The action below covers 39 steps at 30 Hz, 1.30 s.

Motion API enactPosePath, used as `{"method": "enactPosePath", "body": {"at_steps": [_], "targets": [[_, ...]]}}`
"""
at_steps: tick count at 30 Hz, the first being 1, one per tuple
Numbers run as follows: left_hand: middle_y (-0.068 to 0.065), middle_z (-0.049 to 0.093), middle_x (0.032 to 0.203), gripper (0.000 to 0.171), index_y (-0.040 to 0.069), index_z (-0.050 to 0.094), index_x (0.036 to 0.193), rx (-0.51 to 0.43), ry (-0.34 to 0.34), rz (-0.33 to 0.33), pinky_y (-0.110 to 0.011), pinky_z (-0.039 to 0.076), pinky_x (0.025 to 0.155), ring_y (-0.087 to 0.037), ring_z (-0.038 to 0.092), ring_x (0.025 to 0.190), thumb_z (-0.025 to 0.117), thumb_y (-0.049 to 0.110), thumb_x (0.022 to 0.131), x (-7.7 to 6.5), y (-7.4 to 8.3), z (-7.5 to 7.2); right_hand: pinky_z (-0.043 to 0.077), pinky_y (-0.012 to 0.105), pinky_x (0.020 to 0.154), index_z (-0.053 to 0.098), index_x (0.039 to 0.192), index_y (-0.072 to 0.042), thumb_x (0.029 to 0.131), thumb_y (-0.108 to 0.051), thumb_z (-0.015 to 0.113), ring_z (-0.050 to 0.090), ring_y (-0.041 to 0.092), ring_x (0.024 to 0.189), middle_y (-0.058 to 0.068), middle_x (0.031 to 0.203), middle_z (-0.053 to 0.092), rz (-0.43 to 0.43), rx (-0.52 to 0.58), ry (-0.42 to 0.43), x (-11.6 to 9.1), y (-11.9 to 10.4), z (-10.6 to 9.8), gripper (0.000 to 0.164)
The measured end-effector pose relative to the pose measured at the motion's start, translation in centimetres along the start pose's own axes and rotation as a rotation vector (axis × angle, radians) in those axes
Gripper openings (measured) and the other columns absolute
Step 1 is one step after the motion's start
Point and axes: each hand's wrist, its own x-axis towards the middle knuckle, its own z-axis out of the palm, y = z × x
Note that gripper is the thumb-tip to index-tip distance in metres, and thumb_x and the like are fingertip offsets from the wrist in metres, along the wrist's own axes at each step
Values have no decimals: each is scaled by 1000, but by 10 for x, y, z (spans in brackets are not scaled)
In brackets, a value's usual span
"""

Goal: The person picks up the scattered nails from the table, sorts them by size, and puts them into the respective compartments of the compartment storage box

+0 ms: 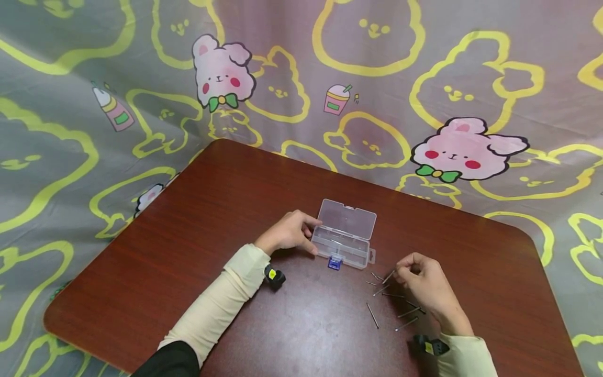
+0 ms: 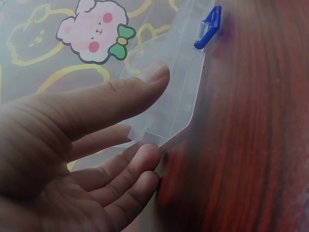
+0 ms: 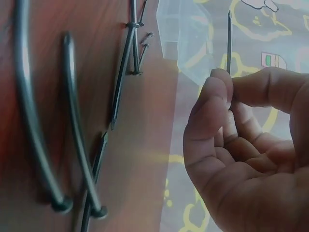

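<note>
A clear plastic compartment box point(image 1: 341, 248) lies on the table with its lid point(image 1: 347, 219) raised at the back and a blue latch point(image 1: 335, 262) at its front. My left hand point(image 1: 293, 231) grips the box's left end, thumb at the front corner and fingers behind. In the left wrist view the thumb point(image 2: 154, 75) overlaps the clear wall. To the right of the box, my right hand point(image 1: 426, 280) pinches a nail point(image 3: 229, 43) between thumb and fingertips, its pointed end up in the right wrist view. Several loose nails point(image 1: 372, 315) lie scattered beside and below this hand.
The brown wooden table point(image 1: 188, 220) has rounded corners, and its far edge runs close to a patterned curtain point(image 1: 292, 94). More nails point(image 3: 77, 121) show large at the left of the right wrist view, some of them crossing.
</note>
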Motion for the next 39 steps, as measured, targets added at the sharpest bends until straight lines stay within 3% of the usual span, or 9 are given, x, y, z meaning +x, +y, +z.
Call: {"method": "enactPosePath", "body": {"at_steps": [5,17,31,39], "targets": [[-7,66,93,74,9,68,132,-3,1,-1,-27,48,70,-17,59,86,97,14,64,0,0,0,54,32,63,66,113,10,96,7,55,66,27,75,18,90,70,36,46,-6,4,-4,3,20],[-7,66,91,75,9,68,132,-21,7,-3,-26,47,69,-19,59,87,98,13,63,0,-2,0,55,29,65,65,109,17,97,7,57,66,21,75,20,88,68,13,142,-48,14,-12,11,17],[-5,66,92,75,8,68,132,-18,3,11,-26,48,69,-17,59,87,98,12,63,-2,-1,0,55,29,62,65,103,16,95,6,58,66,24,71,24,85,68,62,188,-44,28,-15,25,15],[-4,67,93,75,8,68,131,-14,11,21,-26,48,70,-16,59,87,98,13,63,-1,-3,0,54,30,60,66,101,16,93,9,57,65,25,70,20,84,69,0,153,-64,33,-19,34,14]]}}
